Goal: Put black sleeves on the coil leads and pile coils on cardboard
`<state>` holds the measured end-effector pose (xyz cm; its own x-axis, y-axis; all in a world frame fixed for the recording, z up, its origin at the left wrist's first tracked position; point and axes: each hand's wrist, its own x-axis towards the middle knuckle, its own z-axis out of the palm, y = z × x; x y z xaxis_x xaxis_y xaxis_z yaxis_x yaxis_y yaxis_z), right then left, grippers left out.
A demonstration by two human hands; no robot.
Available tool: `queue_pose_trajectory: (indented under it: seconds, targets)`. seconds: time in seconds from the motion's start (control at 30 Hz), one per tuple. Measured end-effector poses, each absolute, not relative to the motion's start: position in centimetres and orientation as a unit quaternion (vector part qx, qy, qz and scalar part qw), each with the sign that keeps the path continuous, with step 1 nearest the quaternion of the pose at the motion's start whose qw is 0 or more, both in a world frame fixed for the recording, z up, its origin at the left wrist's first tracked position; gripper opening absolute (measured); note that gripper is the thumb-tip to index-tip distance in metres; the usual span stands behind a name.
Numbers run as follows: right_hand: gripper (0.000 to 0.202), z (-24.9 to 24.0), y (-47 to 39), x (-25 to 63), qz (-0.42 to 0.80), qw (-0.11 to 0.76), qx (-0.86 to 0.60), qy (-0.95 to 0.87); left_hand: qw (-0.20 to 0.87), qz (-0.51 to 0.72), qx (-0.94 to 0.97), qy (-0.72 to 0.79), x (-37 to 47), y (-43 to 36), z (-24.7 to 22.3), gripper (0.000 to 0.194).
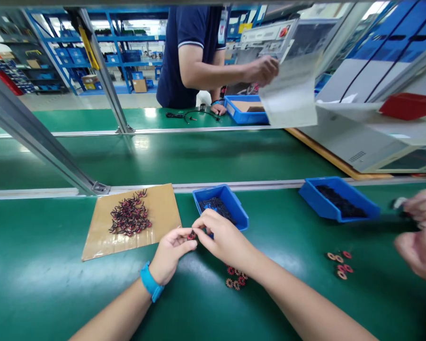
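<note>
My left hand (173, 249), with a blue band at the wrist, pinches a small reddish-dark toroidal coil (191, 235) between thumb and forefinger. From the other side my right hand (216, 235) closes its thumb and forefinger at the same coil. Whether it grips a lead or a small black sleeve there is too small to tell. Just behind my right hand stands a blue bin (239, 208) of short black tube pieces (216, 204). Several red and copper coils (236, 283) lie under my right forearm, partly hidden by it.
Left of my hands, a cardboard sheet (163, 208) bears a heap of coils with black leads (129, 215). To the right are another blue bin (315, 201), loose coils (341, 270) and a co-worker's hands (424, 213). Across the bench, a person (195, 57) holds a paper sheet (291, 90).
</note>
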<state>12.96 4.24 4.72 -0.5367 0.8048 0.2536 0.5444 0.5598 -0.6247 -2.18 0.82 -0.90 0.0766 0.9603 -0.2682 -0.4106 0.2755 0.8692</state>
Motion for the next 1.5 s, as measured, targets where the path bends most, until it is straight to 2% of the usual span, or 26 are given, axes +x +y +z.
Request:
queue_pose_trajectory:
  seconds: [0.57,0.8,1.5]
  targets:
    - [0.014,4.47,4.67,13.41,0.26,0.279,-0.376,-0.845,0.695,0.526,0.247,0.425,-2.12,0.94,-1.23,0.033]
    - [0.007,4.11,4.7,13.13,0.265,0.27,-0.401,-0.834,0.694,0.525,0.252,0.423,-2.16,1.04,-1.44,0.034]
    - [0.012,4.15,5.03,13.31,0.293,0.265,-0.406,-0.824,0.697,0.51,0.277,0.422,-2.34,1.03,-1.25,0.035]
